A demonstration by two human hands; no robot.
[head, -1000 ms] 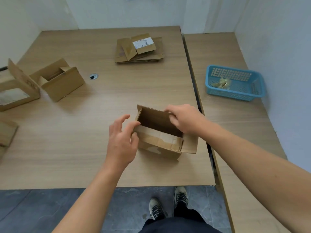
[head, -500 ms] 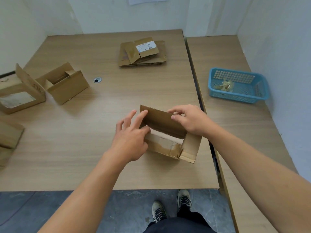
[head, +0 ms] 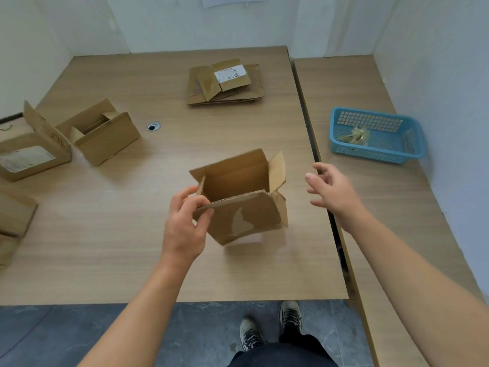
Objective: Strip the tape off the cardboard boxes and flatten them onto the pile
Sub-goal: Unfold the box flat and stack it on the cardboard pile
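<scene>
A small open cardboard box (head: 239, 197) hangs tilted above the wooden table (head: 132, 255), its flaps spread and a torn pale patch on its near wall. My left hand (head: 185, 223) pinches the box's near left corner between thumb and fingers. My right hand (head: 330, 188) hovers to the right of the box with fingers spread, touching nothing. The pile of flattened boxes (head: 225, 84) lies at the far middle of the table, a white label on top.
Two open boxes (head: 102, 135) (head: 29, 152) stand at the left, with more cardboard (head: 13, 221) at the left edge. A blue basket (head: 375, 136) holding crumpled tape sits on the right-hand table. A cable hole (head: 153, 126) is in the tabletop. My feet stand below the table's edge.
The box has been lifted off the table and turned with its opening up. My right hand has let go of its far wall and moved off to the right.
</scene>
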